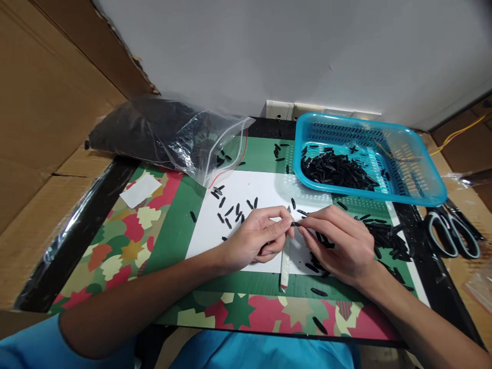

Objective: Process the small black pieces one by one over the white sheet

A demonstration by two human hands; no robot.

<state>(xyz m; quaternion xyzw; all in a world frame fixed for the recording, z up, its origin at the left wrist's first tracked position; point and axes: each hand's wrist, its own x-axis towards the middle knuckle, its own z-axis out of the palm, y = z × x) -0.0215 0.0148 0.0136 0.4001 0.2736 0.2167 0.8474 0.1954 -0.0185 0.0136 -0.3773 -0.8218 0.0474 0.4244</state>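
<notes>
Grip pinched, left hand (261, 233) and right hand (342, 241) apparently work one black piece (294, 224) nearside of the blue basket (369, 194); next likely needs steadiness.

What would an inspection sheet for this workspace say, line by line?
Surface: green patterned covering, white in the middle.
Work items: one black piece, held; loose pieces around; more in a blue basket; slim white tool, partly hidden.
Clutter: scissors at right, paper scrap at left, plastic bag at back left.
Grips: left hand and right hand both pinch the held piece.
Cables: yellow wire, far right.
Surroundings: cardboard at left, pale wall behind.
</notes>
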